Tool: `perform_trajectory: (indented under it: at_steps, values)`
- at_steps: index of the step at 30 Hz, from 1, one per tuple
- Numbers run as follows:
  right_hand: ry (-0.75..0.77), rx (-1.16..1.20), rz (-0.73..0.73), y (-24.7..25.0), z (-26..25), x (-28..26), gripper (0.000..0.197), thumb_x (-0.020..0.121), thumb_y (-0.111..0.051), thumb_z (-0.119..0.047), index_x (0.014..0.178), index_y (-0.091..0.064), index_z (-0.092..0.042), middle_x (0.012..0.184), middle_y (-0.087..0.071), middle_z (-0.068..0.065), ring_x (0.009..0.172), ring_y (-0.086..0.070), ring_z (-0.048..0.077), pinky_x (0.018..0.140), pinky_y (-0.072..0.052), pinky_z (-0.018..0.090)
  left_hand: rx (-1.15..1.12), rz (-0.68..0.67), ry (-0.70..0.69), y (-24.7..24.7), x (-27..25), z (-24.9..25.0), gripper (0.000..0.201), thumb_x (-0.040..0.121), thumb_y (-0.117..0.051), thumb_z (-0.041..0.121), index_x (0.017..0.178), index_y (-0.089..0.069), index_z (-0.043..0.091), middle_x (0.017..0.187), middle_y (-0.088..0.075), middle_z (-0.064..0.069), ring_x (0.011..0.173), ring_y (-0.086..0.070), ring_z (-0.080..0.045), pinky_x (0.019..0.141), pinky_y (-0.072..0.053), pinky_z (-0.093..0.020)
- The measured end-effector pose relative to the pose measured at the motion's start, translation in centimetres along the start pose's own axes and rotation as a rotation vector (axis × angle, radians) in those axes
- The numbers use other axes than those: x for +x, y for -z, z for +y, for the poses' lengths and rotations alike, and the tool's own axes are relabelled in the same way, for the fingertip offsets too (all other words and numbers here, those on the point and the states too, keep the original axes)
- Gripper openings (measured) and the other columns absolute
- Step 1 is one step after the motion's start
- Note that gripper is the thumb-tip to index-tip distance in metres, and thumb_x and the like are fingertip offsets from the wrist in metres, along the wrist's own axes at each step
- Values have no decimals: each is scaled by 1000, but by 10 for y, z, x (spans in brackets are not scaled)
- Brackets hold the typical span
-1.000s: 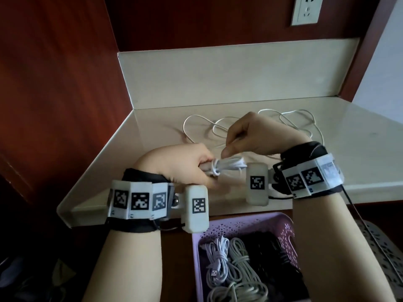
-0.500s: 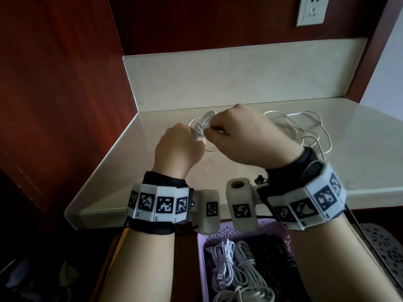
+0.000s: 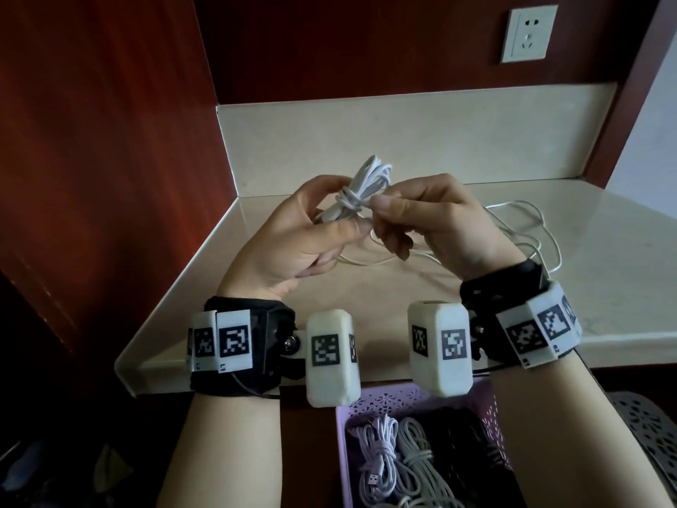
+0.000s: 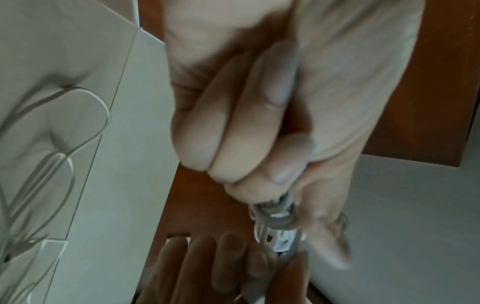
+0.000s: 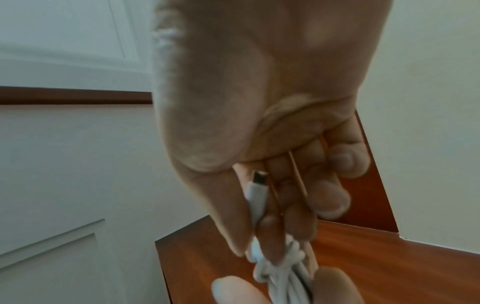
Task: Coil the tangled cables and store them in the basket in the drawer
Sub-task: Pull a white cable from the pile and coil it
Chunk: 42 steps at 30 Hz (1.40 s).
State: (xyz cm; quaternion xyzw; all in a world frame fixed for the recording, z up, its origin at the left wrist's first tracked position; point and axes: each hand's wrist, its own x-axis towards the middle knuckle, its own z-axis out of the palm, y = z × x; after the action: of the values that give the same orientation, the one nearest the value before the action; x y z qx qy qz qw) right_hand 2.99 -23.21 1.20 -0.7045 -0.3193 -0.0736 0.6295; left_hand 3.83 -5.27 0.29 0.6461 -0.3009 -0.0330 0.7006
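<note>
My left hand [image 3: 329,223] grips a coiled white cable [image 3: 361,185], held upright above the beige counter [image 3: 604,273] with a wrap round its middle. My right hand [image 3: 379,207] pinches the cable's free end beside that wrap. In the right wrist view the white connector [image 5: 257,191] lies between my thumb and fingers, with the bundle [image 5: 280,267] just beyond. The left wrist view shows my curled fingers [image 4: 233,127] round the bundle [image 4: 276,218]. A loose tangled white cable [image 3: 531,229] lies on the counter behind my right hand. The purple basket [image 3: 370,405] sits in the open drawer below.
The basket holds several coiled cables, white ones [image 3: 395,460] on its left and dark ones [image 3: 465,463] on its right. A second perforated basket [image 3: 644,427] shows at the right edge. A red wooden panel [image 3: 110,177] borders the counter's left side. A wall socket [image 3: 527,33] is high up.
Both hands rose from the counter and my left palm turned upward, so the bundle now stands up in the air. My right hand shifted from wrapping to pinching the end.
</note>
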Motion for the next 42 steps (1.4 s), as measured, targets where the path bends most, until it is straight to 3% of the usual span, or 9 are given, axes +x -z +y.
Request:
perform_trajectory:
  at_steps: [3, 7, 11, 14, 16, 20, 28, 37, 42]
  values:
    - [49, -30, 73, -2, -2, 0, 30, 82, -65, -20, 57, -64, -4, 57, -59, 9, 52, -48, 22, 54, -32, 34, -97, -65, -63, 2, 1, 3, 46, 70, -77, 42, 96, -51, 14, 44, -38, 7, 30, -29, 1, 34, -22, -7]
    - [99, -61, 185, -7, -8, 2, 26, 81, -68, -22, 74, -66, 3, 64, -61, 17, 58, -52, 21, 57, -35, 34, -124, 13, -108, -5, 9, 2, 75, 71, -68, 56, 103, -50, -9, 57, -42, -21, 33, -33, -7, 37, -22, -11]
    - [161, -119, 188, -13, -13, 0, 15, 87, -64, -13, 80, -59, 0, 66, -61, 4, 59, -56, 14, 57, -44, 30, -149, 123, -123, -9, 11, -4, 43, 85, -61, 42, 102, -63, 3, 80, -61, -12, 67, -54, -15, 57, -40, -21]
    - [168, -210, 222, -13, -10, 0, 15, 87, -63, -9, 77, -55, 1, 64, -56, 12, 57, -52, 22, 54, -42, 37, -100, 156, -117, -8, 10, -7, 25, 92, -51, 25, 93, -73, 13, 88, -64, -11, 82, -53, -21, 72, -41, -23]
    - [159, -201, 236, -13, -8, 1, 18, 84, -64, -9, 76, -55, 5, 64, -55, 22, 56, -51, 29, 51, -41, 41, -108, 111, -89, -7, 8, -7, 29, 90, -48, 19, 85, -76, 18, 83, -69, -3, 82, -57, -17, 75, -44, -25]
    - [134, -5, 296, -13, -2, 5, 14, 79, -70, -9, 77, -59, 0, 66, -63, 7, 57, -58, 16, 56, -45, 27, -99, 69, -90, -9, 6, -4, 19, 92, -52, 19, 95, -68, 9, 83, -73, -3, 85, -67, -18, 80, -51, -30]
    - [262, 63, 544, -29, -7, 7, 12, 81, -69, -2, 88, -68, -12, 73, -65, -1, 58, -58, 12, 52, -46, 26, -167, 215, -187, -16, 14, -8, 20, 89, -59, 6, 107, -60, -3, 96, -71, -12, 86, -70, -25, 76, -55, -32]
    - [344, -400, 641, -30, 5, 11, 15, 90, -60, -13, 101, -70, -10, 77, -68, 2, 61, -63, 15, 58, -53, 34, -5, 268, -227, -17, 17, -15, 26, 83, -65, -6, 109, -61, -3, 83, -72, -11, 76, -71, -22, 72, -54, -30]
    - [499, -618, 619, -29, 16, 14, 15, 92, -55, -1, 98, -68, 4, 79, -62, 8, 67, -48, 3, 62, -37, 9, 41, 313, -301, -13, 18, -17, 22, 78, -69, -5, 96, -69, 8, 87, -74, -1, 85, -68, -17, 83, -53, -33]
